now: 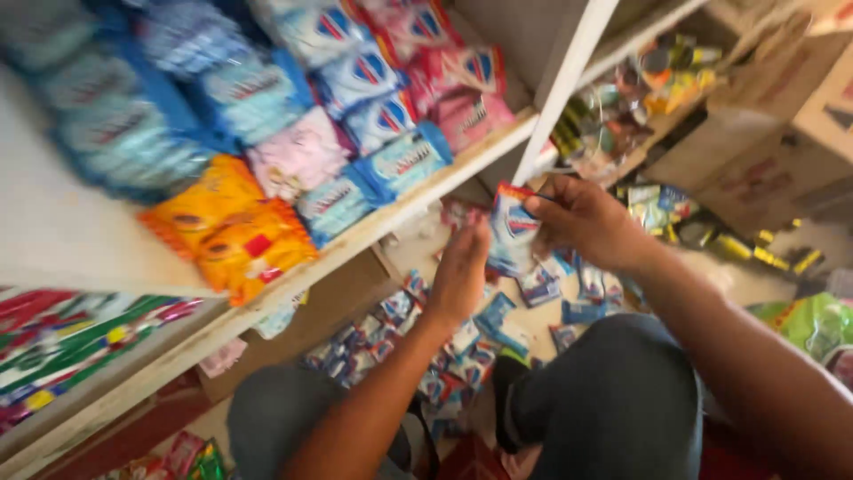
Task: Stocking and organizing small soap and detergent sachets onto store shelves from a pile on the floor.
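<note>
My right hand (582, 220) grips a small blue, white and red sachet (511, 229) by its top edge, just below the front of the white shelf (418, 200). My left hand (460, 271) is raised beside the sachet with its fingers against the sachet's left side. On the floor beneath both hands lie several more small blue sachets (444, 351). My knees in grey trousers (613, 400) fill the lower part of the view.
The white shelf carries stacked packets in blue, pink, red and orange (233, 233). A white upright post (560, 84) divides the shelving. To the right stand cardboard boxes (773, 151), with bottles and yellow items behind and below them. Green and red packets (71, 347) lie on the lower left shelf.
</note>
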